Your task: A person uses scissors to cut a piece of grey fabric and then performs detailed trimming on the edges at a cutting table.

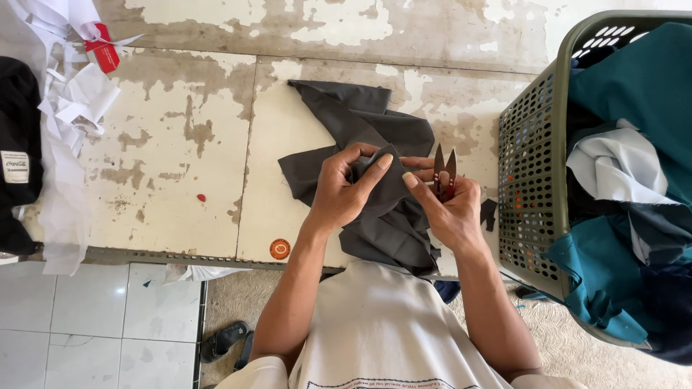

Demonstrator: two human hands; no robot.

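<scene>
A dark grey garment (360, 126) lies crumpled on a worn white table (180, 144) and hangs over its near edge. My left hand (344, 189) pinches a fold of this cloth between thumb and fingers. My right hand (447, 205) touches the same fold with its fingertips and holds small red-handled thread snips (444, 173), blades pointing away from me.
A grey-green perforated laundry basket (530, 173) full of teal, white and dark clothes stands at the right. White fabric scraps (68, 101) and a black garment (18, 137) lie at the left. Sandals (227, 340) rest on the floor below.
</scene>
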